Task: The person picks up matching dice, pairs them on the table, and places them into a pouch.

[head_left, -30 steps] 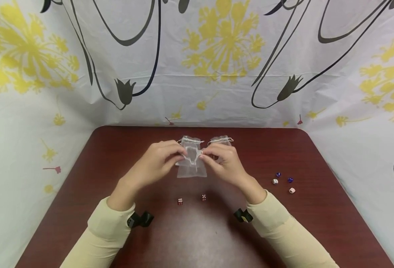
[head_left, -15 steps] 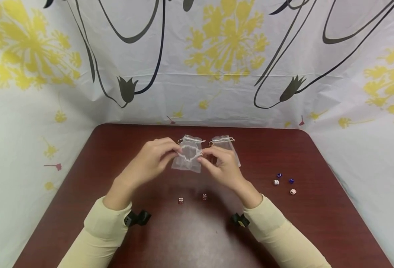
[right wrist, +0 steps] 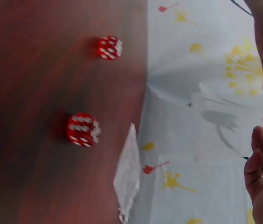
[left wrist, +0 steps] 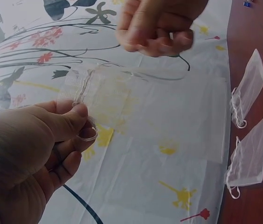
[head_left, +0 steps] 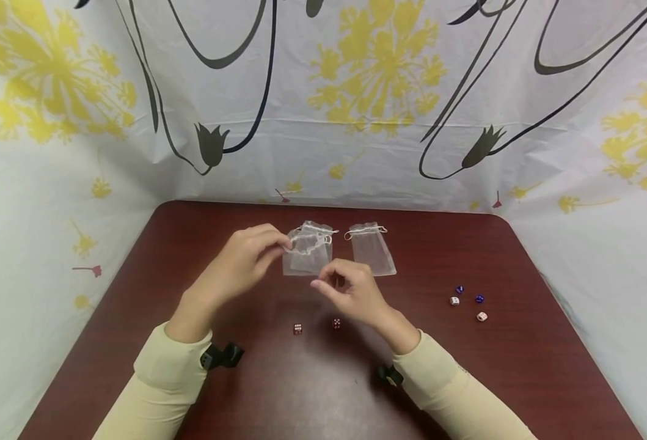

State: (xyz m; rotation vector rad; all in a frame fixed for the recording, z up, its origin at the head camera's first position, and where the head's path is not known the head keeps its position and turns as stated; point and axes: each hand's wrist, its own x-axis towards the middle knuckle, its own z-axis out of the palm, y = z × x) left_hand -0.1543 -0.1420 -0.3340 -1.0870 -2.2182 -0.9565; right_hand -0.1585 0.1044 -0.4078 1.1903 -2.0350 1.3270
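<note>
A sheer white drawstring pouch hangs above the back of the table, its corded mouth pinched between thumb and fingers of my left hand. In the left wrist view the pouch spreads out sideways from that hand. My right hand is apart from it, nearer me, fingers loosely bent and nothing visible in them; in the right wrist view its fingers also look bare. Below on the table sit two red dice with white pips, one left and one right.
Another sheer pouch lies flat at the back; a further one lies partly behind the held pouch. Two white dice and two blue dice sit at the right of the dark red table. A patterned cloth hangs behind.
My right hand has let go of the pouch's mouth and drawn down toward me. The left hand keeps its pinch, shifted slightly left. The dice stay where they were.
</note>
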